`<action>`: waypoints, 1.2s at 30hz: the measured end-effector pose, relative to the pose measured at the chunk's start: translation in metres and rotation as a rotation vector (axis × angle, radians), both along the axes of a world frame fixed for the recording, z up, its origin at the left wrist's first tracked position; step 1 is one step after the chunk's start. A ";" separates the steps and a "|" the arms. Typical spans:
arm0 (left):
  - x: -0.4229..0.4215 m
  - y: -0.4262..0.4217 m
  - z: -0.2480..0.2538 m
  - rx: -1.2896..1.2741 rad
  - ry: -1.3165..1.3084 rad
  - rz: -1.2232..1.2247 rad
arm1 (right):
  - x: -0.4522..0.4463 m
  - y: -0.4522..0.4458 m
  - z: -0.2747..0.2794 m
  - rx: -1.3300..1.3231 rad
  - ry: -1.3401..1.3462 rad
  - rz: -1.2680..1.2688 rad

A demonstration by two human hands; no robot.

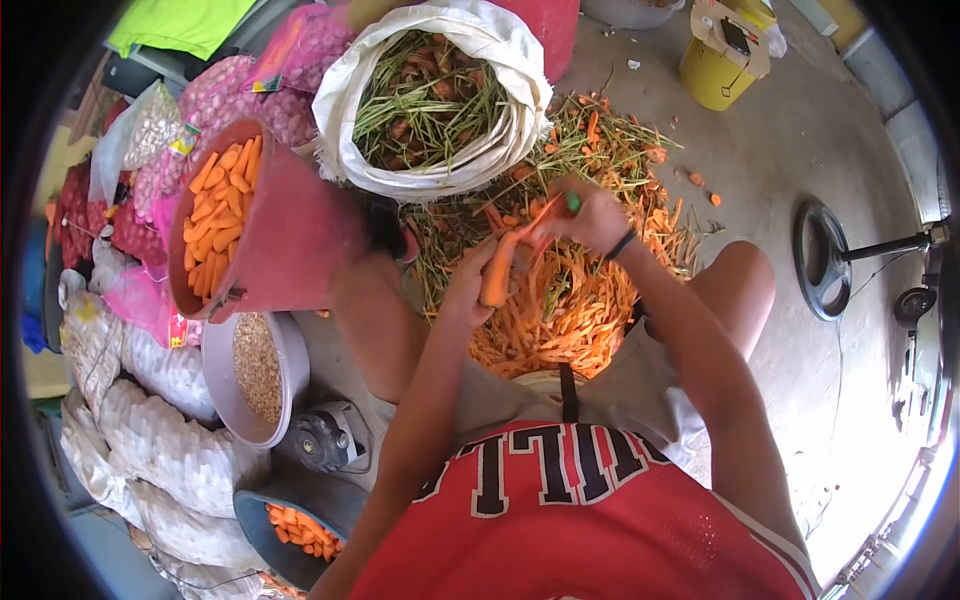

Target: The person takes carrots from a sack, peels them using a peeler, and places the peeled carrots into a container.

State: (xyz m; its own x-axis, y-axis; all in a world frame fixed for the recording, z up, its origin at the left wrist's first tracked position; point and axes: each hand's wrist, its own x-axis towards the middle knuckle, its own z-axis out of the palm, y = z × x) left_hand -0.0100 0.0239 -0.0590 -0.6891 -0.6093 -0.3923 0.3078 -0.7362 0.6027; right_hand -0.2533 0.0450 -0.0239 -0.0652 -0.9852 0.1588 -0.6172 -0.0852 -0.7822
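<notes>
My left hand (469, 287) is closed around a carrot (497, 272), which points down toward me over the floor between my legs. Just right of it, my right hand (597, 220) is closed on a peeler (545, 218) that looks orange-red, with a green part (573, 202) showing by the fingers. The peeler is at the carrot's upper end; whether its blade touches is too small to tell. Below both hands lies a heap of carrot peels (560, 325). Carrot tops and green stalks (600, 140) are strewn beyond it.
A white sack (335, 95) of untrimmed carrots stands ahead. On my left are a red bucket (310, 235) of peeled carrots, a pale tub (295, 370) of small pale pieces, a dark bucket (250, 510) with carrot pieces, and stacked sacks (170, 430). A yellow bucket (710, 80) stands far right.
</notes>
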 end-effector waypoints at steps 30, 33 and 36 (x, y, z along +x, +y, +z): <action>-0.005 0.010 0.005 -0.020 -0.077 0.026 | -0.014 -0.008 0.007 -0.100 0.133 -0.038; -0.005 0.003 -0.004 0.011 0.021 0.048 | 0.000 0.000 0.000 -0.149 -0.025 0.021; -0.008 0.001 -0.003 -0.014 0.083 0.018 | 0.023 0.011 0.004 -0.255 0.028 0.222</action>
